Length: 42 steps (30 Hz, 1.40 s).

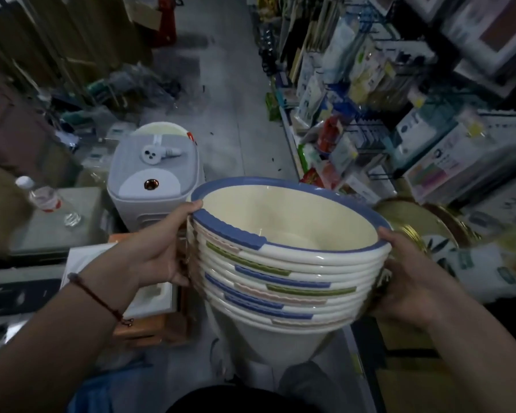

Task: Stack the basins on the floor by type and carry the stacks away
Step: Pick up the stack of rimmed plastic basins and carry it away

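A tall stack of cream basins point(283, 269) with blue, green and pink rim grips hangs in front of me above the aisle floor. The top basin has a blue rim and a cream inside. My left hand point(161, 248) grips the stack's left side, thumb over the top rim. My right hand point(405, 272) grips the right side, thumb on the rim, fingers hidden under the stack. The stack tilts slightly toward me.
A narrow grey aisle floor point(236, 138) runs ahead. A grey and white appliance point(155, 174) stands on the left beside a water bottle point(46, 198) on a box. Shelves of packaged goods point(370, 99) line the right. Gold trays point(414, 222) sit beside my right hand.
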{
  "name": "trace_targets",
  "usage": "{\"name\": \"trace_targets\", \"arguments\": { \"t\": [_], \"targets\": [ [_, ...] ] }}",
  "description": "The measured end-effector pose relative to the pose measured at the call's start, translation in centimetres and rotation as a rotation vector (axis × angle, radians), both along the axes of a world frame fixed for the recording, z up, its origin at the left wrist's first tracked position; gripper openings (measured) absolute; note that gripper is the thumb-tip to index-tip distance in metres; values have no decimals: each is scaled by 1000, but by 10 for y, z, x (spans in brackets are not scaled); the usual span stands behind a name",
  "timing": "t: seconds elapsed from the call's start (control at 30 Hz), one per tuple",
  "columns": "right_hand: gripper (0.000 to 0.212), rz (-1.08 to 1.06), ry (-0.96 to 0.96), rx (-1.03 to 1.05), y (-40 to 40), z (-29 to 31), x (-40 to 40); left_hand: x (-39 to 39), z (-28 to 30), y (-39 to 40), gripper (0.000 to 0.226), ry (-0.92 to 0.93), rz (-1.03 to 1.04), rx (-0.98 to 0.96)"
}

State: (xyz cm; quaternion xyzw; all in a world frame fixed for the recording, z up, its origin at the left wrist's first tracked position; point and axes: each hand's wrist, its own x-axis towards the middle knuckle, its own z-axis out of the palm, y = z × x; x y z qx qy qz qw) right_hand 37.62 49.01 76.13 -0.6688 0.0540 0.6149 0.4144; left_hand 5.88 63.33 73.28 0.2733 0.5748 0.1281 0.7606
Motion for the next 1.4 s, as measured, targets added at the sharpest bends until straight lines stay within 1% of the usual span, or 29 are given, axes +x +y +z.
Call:
{"name": "trace_targets", "arguments": {
  "t": [0.07, 0.13, 0.37, 0.47, 0.53, 0.6, 0.63, 0.67, 0.7, 0.77, 0.83, 0.87, 0.9, 0.93, 0.97, 1.0, 1.03, 1.07, 1.13, 1.2, 1.27, 1.37, 1.4],
  "targets": [
    [66, -15, 16, -9, 25, -2, 5, 5, 2, 28, 68, 4, 0, 1],
    [66, -9, 51, -8, 53, -3, 11, 11, 2, 52, 74, -2, -10, -10],
    [56, 17, 72, -48, 162, -17, 48, 41, -13, 139, 71, 12, 17, -81],
    [54, 23, 92, -54, 216, -31, 76, 63, -18, 183, 68, -15, 29, -113],
    [57, 37, 113, -57, 254, -40, 97, 82, -20, 213, 63, -19, 59, -124],
    [52, 63, 127, -46, 295, -45, 119, 107, -16, 244, 61, -45, 112, -142],
    [50, 78, 105, -63, 316, -46, 130, 119, -14, 259, 64, -63, 170, -125],
    [49, 100, 87, -71, 337, -44, 138, 130, -15, 274, 70, -53, 225, -82],
    [49, 125, 72, -60, 358, -43, 147, 139, -15, 287, 71, -27, 273, -49],
    [57, 146, 55, -40, 400, -41, 159, 153, -15, 309, 51, 50, 318, -43],
    [68, 163, 42, -36, 442, -42, 167, 157, -14, 327, 47, 88, 316, -79],
    [67, 201, 38, -43, 460, -40, 168, 154, -15, 336, 46, 82, 318, -86],
    [59, 242, 45, -31, 479, -38, 169, 152, -11, 347, 45, 54, 320, -97],
    [48, 285, 63, -4, 499, -34, 167, 145, -10, 358, 51, 27, 323, -103],
    [41, 296, 60, 8, 518, -33, 166, 140, -11, 369, 66, 23, 337, -107],
    [39, 308, 57, 0, 537, -30, 163, 133, -15, 380, 83, 40, 362, -97],
    [39, 341, 64, -10, 556, -29, 158, 127, -18, 391, 96, 47, 371, -86],
    [40, 372, 61, -25, 575, -31, 153, 123, -19, 405, 101, 49, 372, -73],
    [41, 371, 49, -52, 606, -35, 143, 115, -29, 430, 100, 25, 415, -90],
    [48, 372, 33, -68, 642, -42, 132, 106, -40, 465, 93, -31, 457, -116],
    [55, 357, -19, -103, 678, -50, 121, 95, -50, 499, 85, -48, 495, -144],
    [61, 372, -59, -121, 728, -52, 104, 77, -55, 541, 74, -62, 478, -134],
    [62, 375, -64, -128, 742, -52, 98, 71, -55, 553, 74, -64, 478, -130]
  ]
}}
